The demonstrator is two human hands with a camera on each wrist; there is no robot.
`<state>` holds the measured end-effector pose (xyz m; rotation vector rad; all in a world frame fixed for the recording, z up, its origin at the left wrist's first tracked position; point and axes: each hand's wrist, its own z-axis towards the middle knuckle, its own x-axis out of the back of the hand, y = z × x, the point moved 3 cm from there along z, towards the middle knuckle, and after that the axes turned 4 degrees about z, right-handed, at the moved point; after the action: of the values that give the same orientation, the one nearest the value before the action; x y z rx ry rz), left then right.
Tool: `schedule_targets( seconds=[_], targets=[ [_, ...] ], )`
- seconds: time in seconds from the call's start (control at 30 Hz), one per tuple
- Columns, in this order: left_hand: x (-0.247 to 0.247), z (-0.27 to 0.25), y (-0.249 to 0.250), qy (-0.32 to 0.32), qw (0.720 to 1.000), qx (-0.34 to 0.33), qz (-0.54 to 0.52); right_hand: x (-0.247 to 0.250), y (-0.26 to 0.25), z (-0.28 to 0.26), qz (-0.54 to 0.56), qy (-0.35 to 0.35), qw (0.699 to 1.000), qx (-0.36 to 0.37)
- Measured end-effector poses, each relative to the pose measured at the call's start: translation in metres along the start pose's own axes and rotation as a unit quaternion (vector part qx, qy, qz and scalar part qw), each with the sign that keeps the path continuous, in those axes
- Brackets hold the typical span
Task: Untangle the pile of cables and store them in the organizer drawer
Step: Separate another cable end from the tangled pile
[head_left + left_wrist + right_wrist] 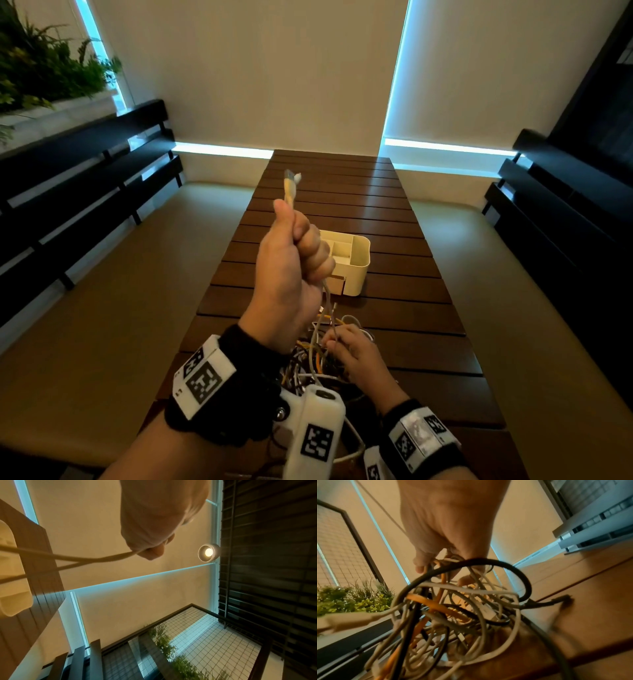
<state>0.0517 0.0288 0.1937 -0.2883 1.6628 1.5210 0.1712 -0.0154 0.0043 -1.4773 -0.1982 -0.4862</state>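
Observation:
My left hand point(294, 253) is raised above the table in a fist round a white cable point(290, 192), whose plug ends stick up out of the fist. The cable's strands point(68, 558) run down from the fist into the tangled pile of white, orange and black cables point(318, 363) near the table's front edge. My right hand point(352, 349) rests on the pile, and its fingers point(421, 563) pinch strands at the top of it point(453, 608). The cream organizer point(356, 260) stands mid-table behind the left hand, its compartments open at the top and its lower front partly hidden.
The slatted wooden table point(394, 212) runs away toward a wall with blinds. Cushioned benches point(102, 291) with dark slatted backs flank both sides. Plants point(41, 68) sit at far left. A loose black cable end point(563, 600) lies on the table right of the pile.

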Motion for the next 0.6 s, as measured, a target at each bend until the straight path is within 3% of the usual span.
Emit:
schedule_targets(
  seconds=[0.17,0.27,0.3,0.37,0.43,0.47,0.53,0.6],
  targets=[
    [0.009,0.007,0.010,-0.008,0.999,-0.019,0.024,0.019,-0.005,-0.006,0.037,0.046,0.998,-0.027],
    [0.031,0.007,0.003,-0.024,0.978,-0.023,0.205,0.030,-0.005,-0.007,0.023,0.046,0.998,-0.024],
    [0.040,0.007,-0.003,-0.045,0.946,-0.024,0.319,0.032,-0.004,-0.008,0.019,0.047,0.998,-0.024],
    [0.057,0.007,-0.024,-0.114,0.830,-0.004,0.546,0.034,-0.006,-0.008,0.014,0.066,0.998,-0.019],
    [0.069,0.002,-0.051,-0.186,0.714,0.060,0.673,0.035,-0.009,-0.008,0.011,0.090,0.996,0.001],
    [0.073,-0.002,-0.063,-0.208,0.672,0.082,0.706,0.035,-0.010,-0.008,0.006,0.100,0.995,0.006],
    [0.074,-0.011,-0.082,-0.195,0.638,0.084,0.740,0.033,-0.012,-0.008,0.003,0.127,0.992,-0.009],
    [0.070,-0.019,-0.090,-0.144,0.610,0.041,0.778,0.030,-0.011,-0.010,-0.037,0.156,0.987,-0.020]
  ],
)
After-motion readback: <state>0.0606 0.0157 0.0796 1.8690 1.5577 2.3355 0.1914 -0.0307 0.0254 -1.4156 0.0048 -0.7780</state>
